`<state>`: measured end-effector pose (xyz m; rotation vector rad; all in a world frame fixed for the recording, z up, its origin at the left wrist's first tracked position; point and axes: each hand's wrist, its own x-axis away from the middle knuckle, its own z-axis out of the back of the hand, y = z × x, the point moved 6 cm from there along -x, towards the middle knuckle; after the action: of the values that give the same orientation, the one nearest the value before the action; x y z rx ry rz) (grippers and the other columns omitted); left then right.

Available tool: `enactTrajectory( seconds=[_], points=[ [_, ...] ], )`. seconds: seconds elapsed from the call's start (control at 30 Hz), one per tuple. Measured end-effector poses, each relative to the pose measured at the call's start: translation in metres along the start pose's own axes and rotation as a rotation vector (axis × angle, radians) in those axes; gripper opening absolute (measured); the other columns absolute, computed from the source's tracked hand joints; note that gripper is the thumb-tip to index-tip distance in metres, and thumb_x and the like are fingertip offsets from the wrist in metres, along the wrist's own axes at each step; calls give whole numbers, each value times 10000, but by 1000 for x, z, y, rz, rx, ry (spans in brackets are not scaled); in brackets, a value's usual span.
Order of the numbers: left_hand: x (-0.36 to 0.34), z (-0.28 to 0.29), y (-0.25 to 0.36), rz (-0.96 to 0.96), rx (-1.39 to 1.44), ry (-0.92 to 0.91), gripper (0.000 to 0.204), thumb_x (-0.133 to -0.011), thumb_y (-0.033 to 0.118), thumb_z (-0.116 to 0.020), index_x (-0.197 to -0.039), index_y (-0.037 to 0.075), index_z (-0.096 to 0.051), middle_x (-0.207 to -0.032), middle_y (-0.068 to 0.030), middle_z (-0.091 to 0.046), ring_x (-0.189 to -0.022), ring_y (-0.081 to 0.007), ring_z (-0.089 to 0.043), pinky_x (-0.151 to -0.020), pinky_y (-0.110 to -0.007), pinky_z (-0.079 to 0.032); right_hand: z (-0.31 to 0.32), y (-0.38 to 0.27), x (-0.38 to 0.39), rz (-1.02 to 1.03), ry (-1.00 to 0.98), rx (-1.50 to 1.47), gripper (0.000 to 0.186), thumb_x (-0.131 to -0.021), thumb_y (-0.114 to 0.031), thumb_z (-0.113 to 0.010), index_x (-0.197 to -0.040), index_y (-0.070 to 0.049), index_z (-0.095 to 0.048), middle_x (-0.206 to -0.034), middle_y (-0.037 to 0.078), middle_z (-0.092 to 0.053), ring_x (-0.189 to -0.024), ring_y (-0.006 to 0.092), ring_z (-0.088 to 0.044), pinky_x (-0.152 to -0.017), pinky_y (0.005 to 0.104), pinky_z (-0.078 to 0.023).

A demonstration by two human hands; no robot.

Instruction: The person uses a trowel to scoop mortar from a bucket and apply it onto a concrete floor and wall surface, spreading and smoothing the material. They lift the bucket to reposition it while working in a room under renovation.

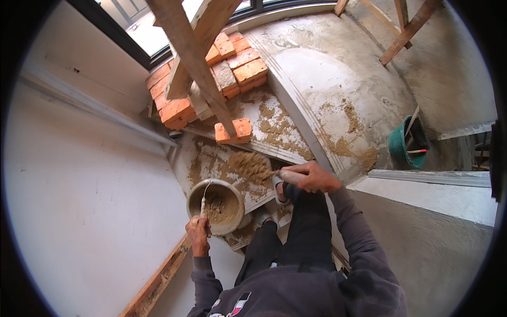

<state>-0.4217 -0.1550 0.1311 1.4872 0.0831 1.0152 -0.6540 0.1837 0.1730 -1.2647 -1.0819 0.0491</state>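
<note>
My left hand (pixel 198 235) is closed around the grip of a wire bucket handle (pixel 203 207). That handle belongs to a pale round bucket (pixel 240 207), tilted so its mouth faces me, with brown mortar (pixel 222 207) inside. In my right hand (pixel 315 178) is the handle of a trowel (pixel 291 176). A heap of wet sandy mortar (pixel 250 167) covers the trowel's blade, which is to the right of and beyond the bucket's mouth. Both my feet are on the mortar-strewn steps below.
Orange bricks (pixel 174 110) are stacked by the window. A wooden trestle leg (pixel 203 74) stands on one brick (pixel 240 127) ahead. On the raised floor at right sits a green bucket (pixel 397 142) with tools. A white wall (pixel 90 195) rises at left, beside a timber (pixel 158 277).
</note>
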Motion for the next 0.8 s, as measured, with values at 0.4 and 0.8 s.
enactTrajectory(
  seconds=[0.4,0.8],
  points=[
    [-5,28,-32,106,-64,42,190,-896,198,-640,-796,39,-614,-618,-36,-572,-447,-107,-480,-371,-246,-359,259,-50,-25,329,617,-484,590,-934,-98,-503,-1513,-71,-392,-833,102,-613,-553,116,-531,-413,244,-440],
    [-2,25,-28,84,-71,47,234,-910,241,-662,-802,38,-616,-630,-36,-572,-457,-108,-486,-380,-238,-373,243,35,-35,167,618,-430,603,-922,-91,-554,-1503,-68,-397,-841,147,-635,-546,153,-556,-391,265,-428]
  ],
)
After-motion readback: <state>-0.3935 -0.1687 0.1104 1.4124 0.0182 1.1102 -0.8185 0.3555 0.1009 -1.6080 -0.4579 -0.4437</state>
